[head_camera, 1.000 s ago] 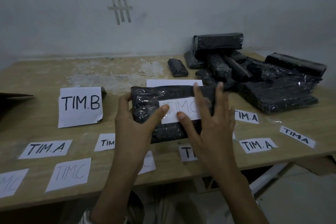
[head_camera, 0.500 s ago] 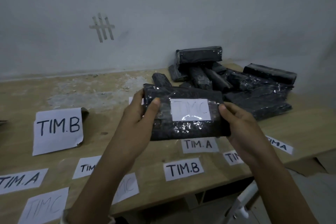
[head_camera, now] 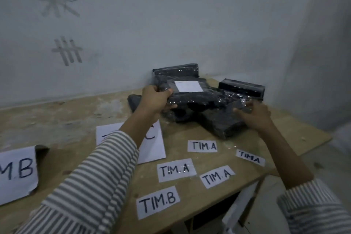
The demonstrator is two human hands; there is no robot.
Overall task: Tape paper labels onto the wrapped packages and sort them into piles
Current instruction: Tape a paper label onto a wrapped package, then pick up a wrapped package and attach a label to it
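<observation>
Black rectangular wrapped packages (head_camera: pixel 218 121) at one o'clock: glossy, crinkled plastic film. White paper labels (head_camera: pixel 176 170): matt, smooth. Pale wooden tabletop (head_camera: pixel 76 116): rough, flaking toward ten o'clock. Grey-striped sleeve (head_camera: pixel 95 176): soft cloth.

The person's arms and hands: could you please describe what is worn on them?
The left sleeve and right sleeve are striped in thin grey and white bands and end short of the wrists. The left hand and right hand are bare: no gloves, ring or watch visible.

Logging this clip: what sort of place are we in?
Likely a makeshift packing or sorting room: a worn wooden table against a bare painted wall, a pile of black wrapped packages in the corner, and handwritten paper labels laid out near the table's front edge.
</observation>
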